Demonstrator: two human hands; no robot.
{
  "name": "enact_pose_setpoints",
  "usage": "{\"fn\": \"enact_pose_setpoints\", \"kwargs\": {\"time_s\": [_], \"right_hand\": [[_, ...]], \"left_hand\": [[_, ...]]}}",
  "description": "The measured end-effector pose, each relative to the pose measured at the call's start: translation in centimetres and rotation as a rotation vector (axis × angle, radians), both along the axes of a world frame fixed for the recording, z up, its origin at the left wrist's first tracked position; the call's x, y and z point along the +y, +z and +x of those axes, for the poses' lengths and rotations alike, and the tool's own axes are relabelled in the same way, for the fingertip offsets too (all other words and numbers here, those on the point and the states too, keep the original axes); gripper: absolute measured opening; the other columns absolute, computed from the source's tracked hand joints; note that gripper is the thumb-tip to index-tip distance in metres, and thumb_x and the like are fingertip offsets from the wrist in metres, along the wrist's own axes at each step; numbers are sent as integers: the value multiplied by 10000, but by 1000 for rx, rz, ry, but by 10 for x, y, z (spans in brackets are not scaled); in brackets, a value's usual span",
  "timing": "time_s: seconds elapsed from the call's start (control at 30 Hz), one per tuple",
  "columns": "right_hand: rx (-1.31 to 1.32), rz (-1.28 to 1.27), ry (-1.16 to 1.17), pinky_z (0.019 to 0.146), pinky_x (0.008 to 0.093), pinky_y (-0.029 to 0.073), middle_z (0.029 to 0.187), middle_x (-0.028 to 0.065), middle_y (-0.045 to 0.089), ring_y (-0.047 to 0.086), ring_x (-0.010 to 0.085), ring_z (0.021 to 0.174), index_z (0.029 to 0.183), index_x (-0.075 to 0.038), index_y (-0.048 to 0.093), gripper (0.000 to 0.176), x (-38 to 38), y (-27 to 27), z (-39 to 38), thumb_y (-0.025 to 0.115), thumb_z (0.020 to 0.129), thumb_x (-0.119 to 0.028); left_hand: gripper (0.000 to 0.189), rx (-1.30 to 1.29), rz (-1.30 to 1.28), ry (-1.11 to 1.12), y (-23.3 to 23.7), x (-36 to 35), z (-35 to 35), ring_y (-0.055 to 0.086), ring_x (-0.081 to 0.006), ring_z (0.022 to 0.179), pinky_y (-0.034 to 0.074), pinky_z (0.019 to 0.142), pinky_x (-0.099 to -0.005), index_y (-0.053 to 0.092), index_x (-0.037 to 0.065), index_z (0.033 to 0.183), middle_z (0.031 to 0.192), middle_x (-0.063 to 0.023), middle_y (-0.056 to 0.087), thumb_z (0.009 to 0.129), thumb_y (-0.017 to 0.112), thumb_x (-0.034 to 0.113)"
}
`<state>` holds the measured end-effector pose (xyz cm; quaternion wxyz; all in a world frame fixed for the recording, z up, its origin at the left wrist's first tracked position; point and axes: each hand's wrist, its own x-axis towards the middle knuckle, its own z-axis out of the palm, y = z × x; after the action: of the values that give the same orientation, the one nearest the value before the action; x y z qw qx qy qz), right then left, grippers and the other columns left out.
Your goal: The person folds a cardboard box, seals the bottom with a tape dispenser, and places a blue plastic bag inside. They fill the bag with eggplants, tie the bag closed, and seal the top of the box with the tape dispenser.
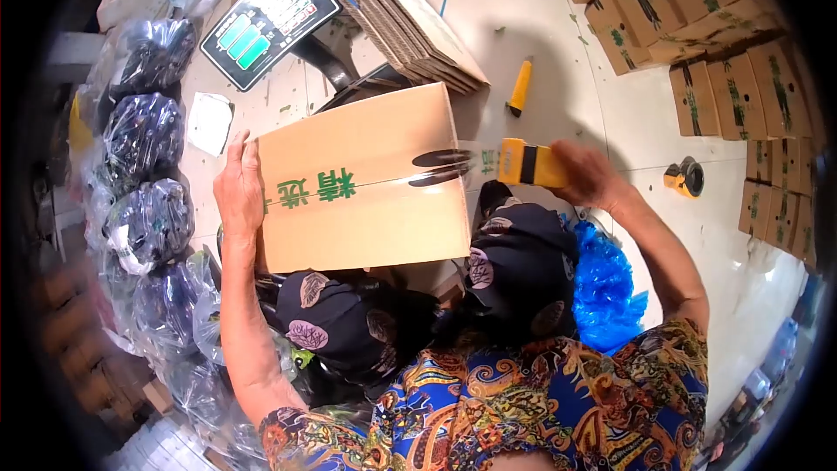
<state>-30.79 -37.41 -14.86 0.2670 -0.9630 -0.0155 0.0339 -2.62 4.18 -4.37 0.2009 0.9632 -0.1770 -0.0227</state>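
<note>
A: Holding what, with the left hand (237,187)?

B: Nothing. Laid flat, fingers straight and close together, pointing up the frame, against the left end of the cardboard box (362,179) in the centre.

A: And with the right hand (588,176)?

B: Gripping a yellow tape dispenser (532,163), fingers curled tight round it, just off the right end of the box, right of centre.

A: Touching the box there?

B: Hard to tell; close against the edge at least. Clear tape (436,166) laid along the top face, from the green characters across to the right end.

A: Resting on what, that box?

B: On the knees, by the look of it, over dark patterned trousers (523,253) in the lower middle. Closed on top, green print facing up.

A: And around it?

B: Upper left, a scale display (270,19) with green panels. Top centre, a stack of flattened cartons (410,17). Just right of that, on the pale floor (540,26), a yellow-handled cutter (520,87), well apart from both hands. Down the left edge, clear bags (148,131) of something dark. Upper right, rows of folded printed boxes (697,26). Further right of the dispenser, on the floor, a second tape roll (684,176). Below the right forearm, a blue plastic bag (606,288)
</note>
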Motion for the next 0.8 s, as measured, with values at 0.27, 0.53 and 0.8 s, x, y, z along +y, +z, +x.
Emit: {"fn": "enact_pose_setpoints", "kwargs": {"time_s": [0.27, 0.53, 0.8], "right_hand": [[268, -522, 300, 544, 361, 472, 796, 41, 647, 662, 198, 750, 964, -50, 591, 264, 76, 75, 98, 666, 769, -211], [581, -144, 1, 764, 432, 513, 947, 170, 665, 647, 357, 902, 1020, -29, 598, 517, 16, -57, 78, 786, 634, -318], [-19, 400, -495, 878, 385, 479, 1065, 164, 634, 600, 293, 1048, 1191, -39, 605, 419, 27, -47, 57, 622, 894, -334]], "left_hand": [[428, -41, 4, -11, 2, -5, -3, 631, -401, 1000, 466, 862, -425, 522, 92, 1318, 1073, -237, 657, 995, 399, 344], [480, 56, -65, -14, 7, -7, -6, 614, -311, 1100, 441, 932, -358, 501, 74, 1332, 1283, -180, 588, 1000, 383, 399], [491, 88, -75, 1, 7, -7, -4, 611, -272, 1050, 444, 919, -349, 504, 57, 1320, 1205, -187, 616, 1007, 375, 414]]}}
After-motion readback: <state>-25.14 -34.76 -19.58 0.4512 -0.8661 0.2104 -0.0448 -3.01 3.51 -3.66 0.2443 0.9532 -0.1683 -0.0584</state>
